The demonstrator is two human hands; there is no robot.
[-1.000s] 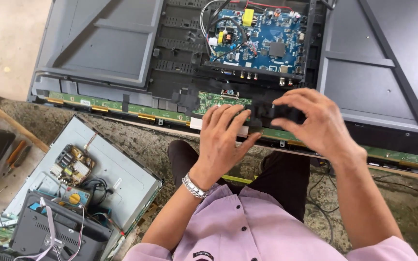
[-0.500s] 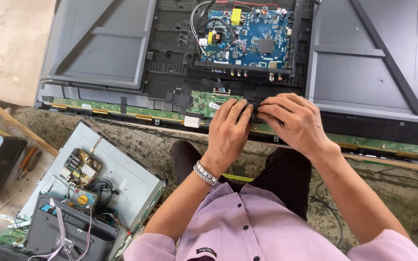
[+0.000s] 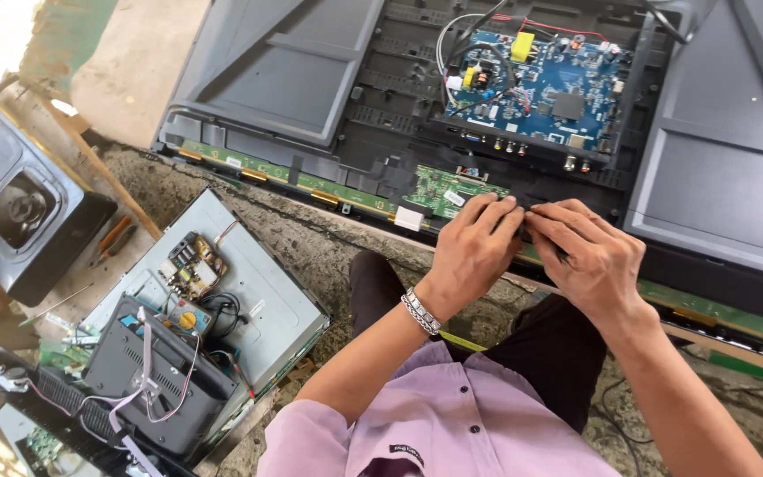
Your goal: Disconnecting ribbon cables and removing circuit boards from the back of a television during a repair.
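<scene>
We have the opened television back (image 3: 293,71) lying flat before us, its main circuit board (image 3: 540,88) set in the middle toward the far side. Nearer us, a long strip board (image 3: 311,184) runs along the panel's near edge, with a small board (image 3: 448,187) just behind it. Our left hand (image 3: 474,247) and right hand (image 3: 589,256) meet at that edge, perhaps on a cable. To our left lies a smaller opened chassis (image 3: 258,291), a meter (image 3: 187,318) on it.

Lilac short-sleeved buttoned shirt (image 3: 452,424), black trousers (image 3: 549,353), silver link bracelet (image 3: 421,311)
</scene>
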